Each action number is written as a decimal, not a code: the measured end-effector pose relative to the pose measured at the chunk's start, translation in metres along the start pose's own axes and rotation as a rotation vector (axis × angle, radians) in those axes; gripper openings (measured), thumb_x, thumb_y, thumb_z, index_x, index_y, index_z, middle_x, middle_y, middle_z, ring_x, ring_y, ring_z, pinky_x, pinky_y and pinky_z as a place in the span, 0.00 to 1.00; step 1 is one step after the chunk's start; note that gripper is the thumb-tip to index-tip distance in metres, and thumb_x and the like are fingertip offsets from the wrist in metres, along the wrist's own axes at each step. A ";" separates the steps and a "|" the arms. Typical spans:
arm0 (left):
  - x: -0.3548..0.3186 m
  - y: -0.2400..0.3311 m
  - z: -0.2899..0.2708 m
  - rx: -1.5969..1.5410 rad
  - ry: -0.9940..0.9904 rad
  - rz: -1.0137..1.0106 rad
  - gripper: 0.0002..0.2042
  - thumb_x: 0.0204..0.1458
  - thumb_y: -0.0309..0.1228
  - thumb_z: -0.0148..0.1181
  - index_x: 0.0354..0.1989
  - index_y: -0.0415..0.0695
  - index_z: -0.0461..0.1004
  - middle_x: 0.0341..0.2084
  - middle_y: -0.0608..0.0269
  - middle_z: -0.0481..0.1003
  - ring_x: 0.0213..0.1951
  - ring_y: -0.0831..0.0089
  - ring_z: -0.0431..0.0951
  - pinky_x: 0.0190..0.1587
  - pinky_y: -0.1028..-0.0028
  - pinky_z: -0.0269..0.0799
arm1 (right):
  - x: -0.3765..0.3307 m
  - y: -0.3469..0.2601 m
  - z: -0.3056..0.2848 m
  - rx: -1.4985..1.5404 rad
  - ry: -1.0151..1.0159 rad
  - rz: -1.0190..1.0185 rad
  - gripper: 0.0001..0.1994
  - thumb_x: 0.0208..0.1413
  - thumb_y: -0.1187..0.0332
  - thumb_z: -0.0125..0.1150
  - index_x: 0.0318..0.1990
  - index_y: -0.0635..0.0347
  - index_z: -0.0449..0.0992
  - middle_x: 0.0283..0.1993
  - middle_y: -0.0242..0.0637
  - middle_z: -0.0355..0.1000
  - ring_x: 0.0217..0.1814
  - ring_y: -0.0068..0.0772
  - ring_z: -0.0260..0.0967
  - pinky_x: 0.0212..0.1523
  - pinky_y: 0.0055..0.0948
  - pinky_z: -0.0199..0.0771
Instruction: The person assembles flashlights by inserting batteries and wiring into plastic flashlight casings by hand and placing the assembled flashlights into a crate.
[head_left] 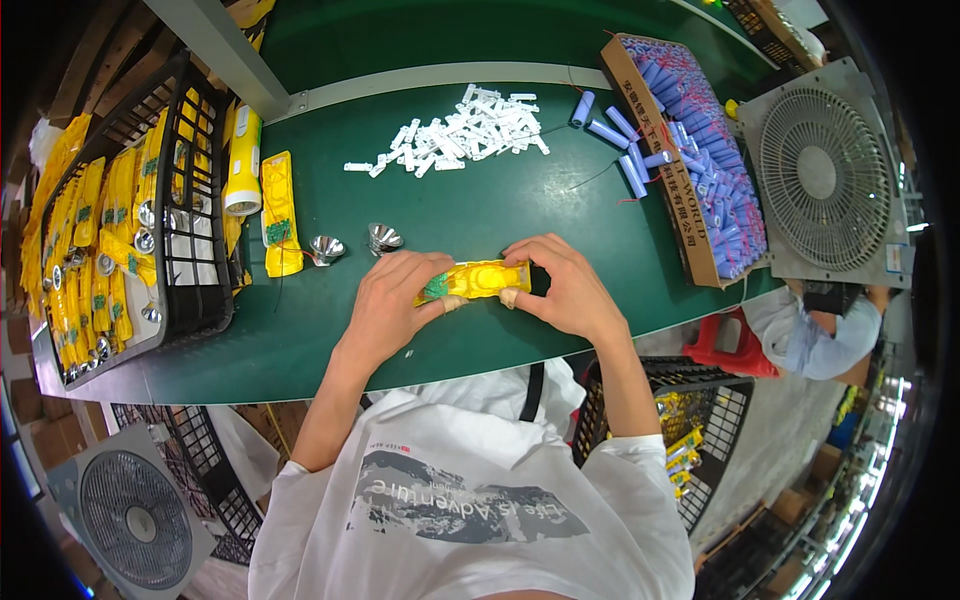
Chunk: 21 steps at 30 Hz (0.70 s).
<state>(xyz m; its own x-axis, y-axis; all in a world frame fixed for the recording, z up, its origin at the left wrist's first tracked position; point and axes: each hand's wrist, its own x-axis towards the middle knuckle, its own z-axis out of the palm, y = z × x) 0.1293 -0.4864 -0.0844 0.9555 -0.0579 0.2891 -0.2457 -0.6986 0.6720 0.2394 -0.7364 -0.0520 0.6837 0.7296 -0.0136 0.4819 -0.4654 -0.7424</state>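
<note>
Between my hands, just above the green tabletop, lies a yellow plastic flashlight shell with a small green circuit board at its left end. My left hand grips the end with the board, thumb on the near edge. The other end is held by my right hand, with its thumb at the near corner. Beyond my left hand sit two silver reflector cups, one close by and one farther left. Another open yellow shell with a board lies left of them, beside a whole yellow flashlight.
White strip-like parts are heaped at the back. Loose purple battery cells lie beside a cardboard box full of them. A black basket of yellow shells stands left, a fan right. Another person's arm shows at far right.
</note>
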 end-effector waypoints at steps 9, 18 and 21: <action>-0.003 0.000 0.002 -0.009 0.030 -0.045 0.23 0.44 0.31 0.79 0.49 0.42 0.79 0.42 0.57 0.81 0.45 0.56 0.79 0.50 0.60 0.75 | 0.004 0.000 -0.009 0.011 -0.118 0.036 0.15 0.52 0.67 0.74 0.45 0.60 0.78 0.52 0.36 0.79 0.58 0.44 0.73 0.59 0.40 0.74; 0.002 0.002 -0.014 -0.003 -0.045 -0.011 0.25 0.44 0.32 0.79 0.52 0.40 0.79 0.46 0.54 0.80 0.49 0.53 0.78 0.54 0.59 0.73 | 0.003 -0.003 -0.011 -0.050 -0.120 0.037 0.15 0.54 0.66 0.72 0.46 0.60 0.77 0.52 0.36 0.78 0.57 0.44 0.72 0.59 0.40 0.73; -0.005 -0.001 -0.024 0.011 -0.058 -0.028 0.27 0.44 0.32 0.79 0.54 0.40 0.78 0.49 0.52 0.79 0.53 0.52 0.77 0.58 0.58 0.72 | 0.004 -0.012 -0.008 -0.093 -0.059 -0.035 0.16 0.54 0.66 0.72 0.49 0.59 0.78 0.52 0.36 0.78 0.57 0.44 0.72 0.59 0.41 0.73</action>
<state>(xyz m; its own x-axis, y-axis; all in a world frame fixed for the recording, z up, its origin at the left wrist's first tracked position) 0.1210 -0.4689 -0.0702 0.9701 -0.0794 0.2296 -0.2169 -0.7083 0.6717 0.2409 -0.7319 -0.0378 0.6333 0.7733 -0.0304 0.5554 -0.4815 -0.6780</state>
